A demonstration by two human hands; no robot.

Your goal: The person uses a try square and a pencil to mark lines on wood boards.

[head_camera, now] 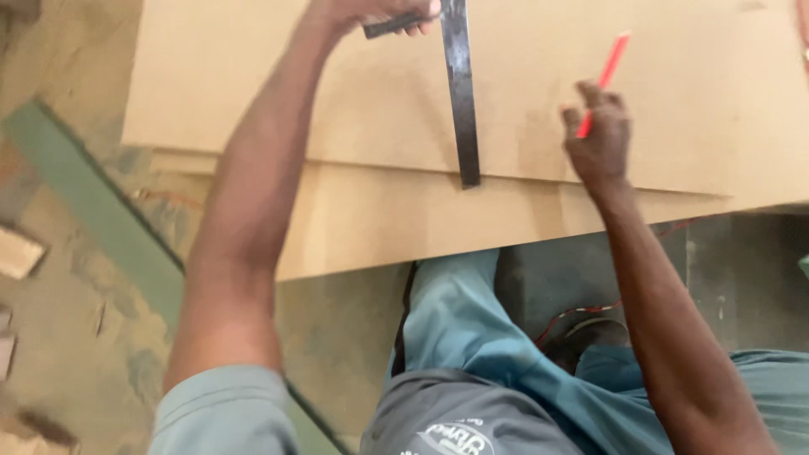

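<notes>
My left hand (371, 13) grips the dark handle of a metal try square (462, 101) at the top edge of the view. The square's long steel blade lies flat across a light brown fibreboard sheet (253, 93) and ends at the sheet's near edge. My right hand (600, 139) holds a red pencil (608, 67), which points away from me over the board, to the right of the blade. A second board (371, 219) of the same colour lies under the top sheet and sticks out toward me.
Below the boards are my legs in teal trousers (472, 329) and a red wire (581, 312) on the grey floor. A green strip (93, 211) runs diagonally at left, beside wood offcuts (17, 253) on a dusty floor.
</notes>
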